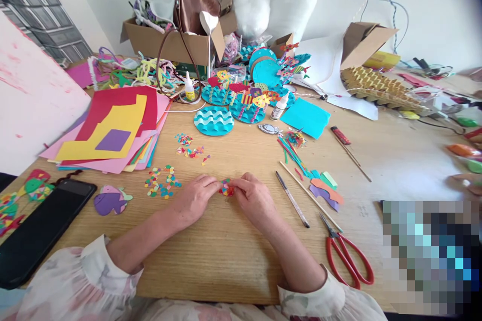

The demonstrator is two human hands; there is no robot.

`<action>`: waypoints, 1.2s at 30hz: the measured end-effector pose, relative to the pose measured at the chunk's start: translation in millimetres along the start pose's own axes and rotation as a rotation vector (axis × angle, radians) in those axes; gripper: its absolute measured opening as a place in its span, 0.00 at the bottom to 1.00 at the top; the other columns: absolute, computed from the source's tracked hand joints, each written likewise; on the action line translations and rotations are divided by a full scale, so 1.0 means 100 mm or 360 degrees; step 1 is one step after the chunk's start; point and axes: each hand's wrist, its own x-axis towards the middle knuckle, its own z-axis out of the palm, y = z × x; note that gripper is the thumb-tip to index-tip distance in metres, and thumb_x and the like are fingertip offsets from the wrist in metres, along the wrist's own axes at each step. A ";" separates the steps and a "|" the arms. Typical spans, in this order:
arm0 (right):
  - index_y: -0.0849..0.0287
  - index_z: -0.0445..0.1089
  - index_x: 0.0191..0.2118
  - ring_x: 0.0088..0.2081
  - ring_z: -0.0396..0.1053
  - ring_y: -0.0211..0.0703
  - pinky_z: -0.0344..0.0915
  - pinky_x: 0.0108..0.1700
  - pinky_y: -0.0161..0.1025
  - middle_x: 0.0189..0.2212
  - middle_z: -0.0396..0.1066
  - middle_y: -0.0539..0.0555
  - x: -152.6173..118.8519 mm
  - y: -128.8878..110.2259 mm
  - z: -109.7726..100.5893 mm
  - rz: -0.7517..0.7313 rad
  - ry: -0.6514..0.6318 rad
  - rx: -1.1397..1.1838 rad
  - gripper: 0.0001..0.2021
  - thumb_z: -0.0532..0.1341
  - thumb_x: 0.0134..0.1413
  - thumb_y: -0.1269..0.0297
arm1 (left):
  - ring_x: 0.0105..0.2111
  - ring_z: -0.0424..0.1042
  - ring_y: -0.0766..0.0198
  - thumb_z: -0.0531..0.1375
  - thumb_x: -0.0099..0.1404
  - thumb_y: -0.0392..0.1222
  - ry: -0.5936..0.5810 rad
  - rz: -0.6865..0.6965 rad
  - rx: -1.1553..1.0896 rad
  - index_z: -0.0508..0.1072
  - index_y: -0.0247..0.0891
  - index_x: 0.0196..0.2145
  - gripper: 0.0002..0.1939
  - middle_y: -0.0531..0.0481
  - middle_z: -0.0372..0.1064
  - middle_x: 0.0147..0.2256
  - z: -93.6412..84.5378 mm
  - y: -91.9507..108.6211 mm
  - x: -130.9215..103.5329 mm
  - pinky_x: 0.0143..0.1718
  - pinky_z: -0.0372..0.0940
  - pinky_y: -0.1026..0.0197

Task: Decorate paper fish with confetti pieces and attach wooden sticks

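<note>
Between my hands, on the wooden table (226, 261), lies a small red piece with multicoloured bits on it (226, 188). My left hand (198, 198) touches its left side with the fingertips, fingers held together. From the right, my right hand (254, 198) presses on it with a bent index finger, the other fingers curled in. Small coloured paper dots (163, 181) are scattered left of my left hand, and tiny paper triangles (192, 152) lie beyond it. A purple paper fish (111, 199) rests farther left.
Red-handled scissors (348, 256), a pen (292, 200) and a thin stick (312, 198) lie on the right. A black phone (45, 230) and stacked coloured paper (113, 125) are at left. Glue bottles (189, 88) and blue wavy discs (214, 121) stand beyond.
</note>
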 end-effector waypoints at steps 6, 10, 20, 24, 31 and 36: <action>0.53 0.74 0.37 0.34 0.65 0.36 0.56 0.35 0.31 0.29 0.66 0.51 -0.01 -0.02 0.03 0.0000 -0.0036 -0.0015 0.15 0.52 0.53 0.74 | 0.39 0.62 0.62 0.45 0.63 0.26 -0.0119 0.0003 0.0006 0.67 0.36 0.45 0.17 0.48 0.64 0.37 -0.04 0.00 0.08 0.42 0.62 0.59; 0.53 0.74 0.36 0.34 0.65 0.36 0.56 0.35 0.31 0.29 0.66 0.51 -0.01 -0.01 0.03 0.0010 -0.0036 -0.0013 0.14 0.52 0.53 0.74 | 0.38 0.62 0.62 0.45 0.63 0.27 -0.0138 -0.0023 0.0024 0.67 0.37 0.44 0.17 0.49 0.63 0.35 -0.04 0.01 0.10 0.40 0.62 0.60; 0.53 0.74 0.36 0.35 0.65 0.36 0.56 0.36 0.30 0.30 0.67 0.51 0.00 0.00 0.02 0.0015 -0.0053 -0.0043 0.14 0.52 0.53 0.73 | 0.37 0.63 0.63 0.45 0.61 0.24 -0.0130 -0.0078 0.0015 0.68 0.37 0.38 0.16 0.50 0.63 0.34 -0.06 0.03 0.12 0.40 0.62 0.61; 0.53 0.73 0.37 0.34 0.65 0.36 0.56 0.35 0.31 0.30 0.67 0.51 0.00 -0.01 0.03 -0.0015 -0.0021 -0.0050 0.14 0.52 0.53 0.73 | 0.37 0.64 0.63 0.44 0.58 0.21 -0.0080 -0.0115 -0.0061 0.68 0.35 0.37 0.18 0.49 0.64 0.34 -0.06 0.02 0.12 0.40 0.62 0.62; 0.54 0.74 0.36 0.32 0.65 0.37 0.57 0.34 0.31 0.28 0.66 0.51 0.00 -0.03 0.01 -0.0086 0.0078 0.0025 0.14 0.52 0.52 0.74 | 0.38 0.66 0.63 0.46 0.57 0.23 -0.0050 -0.0126 -0.0161 0.68 0.35 0.37 0.17 0.48 0.67 0.35 -0.08 0.03 0.10 0.41 0.63 0.60; 0.57 0.71 0.37 0.31 0.64 0.36 0.59 0.33 0.33 0.28 0.65 0.52 -0.31 -0.08 -0.35 -0.0255 0.0634 0.0350 0.11 0.51 0.55 0.73 | 0.37 0.68 0.65 0.49 0.60 0.32 0.0142 -0.0473 -0.0725 0.68 0.37 0.38 0.12 0.49 0.69 0.36 -0.46 -0.05 0.04 0.39 0.65 0.61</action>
